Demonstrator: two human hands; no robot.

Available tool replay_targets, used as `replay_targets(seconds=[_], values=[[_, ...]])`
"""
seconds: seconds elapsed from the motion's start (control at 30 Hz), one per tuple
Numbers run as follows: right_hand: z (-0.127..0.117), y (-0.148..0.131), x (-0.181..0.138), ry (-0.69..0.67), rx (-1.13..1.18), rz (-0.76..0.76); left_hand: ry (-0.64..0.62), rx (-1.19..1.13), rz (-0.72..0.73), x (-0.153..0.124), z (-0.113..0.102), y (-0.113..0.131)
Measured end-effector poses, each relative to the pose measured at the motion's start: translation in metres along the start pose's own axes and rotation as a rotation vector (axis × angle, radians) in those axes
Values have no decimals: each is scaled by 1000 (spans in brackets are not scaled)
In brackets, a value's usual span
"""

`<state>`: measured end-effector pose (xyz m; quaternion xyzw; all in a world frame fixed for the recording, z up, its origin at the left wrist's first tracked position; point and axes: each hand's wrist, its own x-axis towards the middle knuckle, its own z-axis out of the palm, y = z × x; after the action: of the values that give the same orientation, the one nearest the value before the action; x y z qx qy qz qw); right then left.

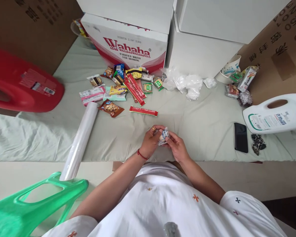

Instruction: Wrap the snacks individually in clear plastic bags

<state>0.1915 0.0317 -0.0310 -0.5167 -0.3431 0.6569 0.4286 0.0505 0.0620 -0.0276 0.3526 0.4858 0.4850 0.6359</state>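
Close in front of my body, both hands pinch one small wrapped snack (163, 135), a clear packet with blue and white print. My left hand (151, 141), with a red string bracelet at the wrist, grips its left side. On the packet's right side are the thumb and fingers of my right hand (177, 145). Just beyond lies a red stick packet (143, 111). Farther back is a loose pile of snacks, among them crossed red sticks (135, 89), a brown cookie packet (111, 108), a yellow packet (118, 89) and a green square packet (147, 88).
A plastic film roll (80, 141) leans over the table edge by a green stool (39, 197). Crumpled clear plastic (184, 84) lies before white boxes (202, 49). At right are a phone (241, 137), keys (258, 144) and a white jug (276, 113); a red jug (24, 82) is left.
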Motion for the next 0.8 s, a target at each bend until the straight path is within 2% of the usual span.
replay_targets(seconds=[0.1,0.17,0.3,0.4,0.47,0.57,0.7,0.8], values=[[-27,-7,-5,70,-120,-20,25,312,155,-4,-3,2],[-56,-19,-6,144,-261,-66,91,526,289,-7,-16,8],[-137,-62,8,366,-463,-118,232,848,433,-23,-66,17],[-195,-107,34,605,-459,-40,323,1014,479,-39,-107,14],[-224,-143,58,776,-475,24,361,1118,489,-48,-128,7],[-250,-204,100,886,-512,7,372,1245,585,-56,-143,-6],[-270,-281,149,978,-581,-100,387,1396,721,-56,-143,-17],[-282,-303,167,1060,-677,-149,389,1423,737,-55,-139,-17]])
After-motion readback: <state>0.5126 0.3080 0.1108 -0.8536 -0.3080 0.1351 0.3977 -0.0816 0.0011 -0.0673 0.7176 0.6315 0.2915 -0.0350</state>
